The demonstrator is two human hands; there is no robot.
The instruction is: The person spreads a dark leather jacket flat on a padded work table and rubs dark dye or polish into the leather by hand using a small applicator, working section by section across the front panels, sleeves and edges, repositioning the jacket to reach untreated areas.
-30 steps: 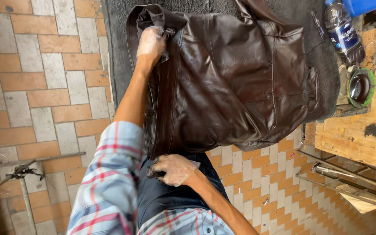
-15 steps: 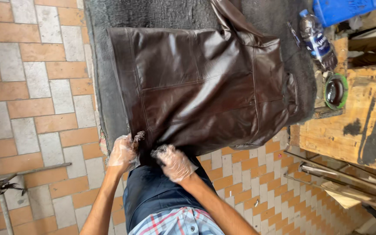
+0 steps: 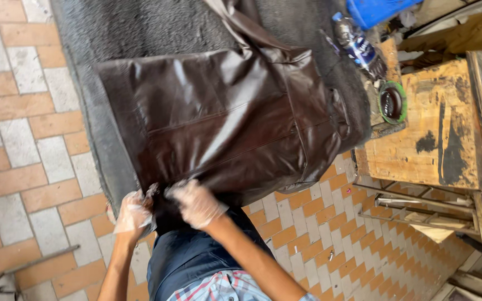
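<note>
A dark brown leather jacket (image 3: 224, 122) is spread flat on a grey mat (image 3: 140, 28) that lies on the brick-paved floor (image 3: 23, 139), filling the middle of the frame. Its near hem, at lower centre, is held by both gloved hands: the left hand (image 3: 132, 212) is closed on the hem's lower-left corner, and the right hand (image 3: 196, 202) is pinched shut on the hem just beside it. Both wear thin clear gloves. The step in hand is judged to be the straightening or repositioning of the jacket on the mat by its lower edge. A next move would call for an even pull from both hands, so that the leather slides without fresh creases; the glossy surface looks stiff and likely to hold folds.

One sleeve (image 3: 241, 28) is seen running toward the top of the frame, off the jacket's body. At upper right, a plastic bottle (image 3: 355, 44) lies next to a blue container (image 3: 380, 10), and an open round tin with a green rim (image 3: 393, 102) sits just beside the mat's right edge. A stained wooden bench (image 3: 436, 134) fills the right side, with metal bars (image 3: 419, 206) below it. At lower left a thin metal rod (image 3: 23, 265) lies on the bricks. The tin and bottle stand close to the jacket's right side and could be knocked if the jacket were swung that way. The person's own knees, in dark trousers (image 3: 196, 256), crowd the hem.
</note>
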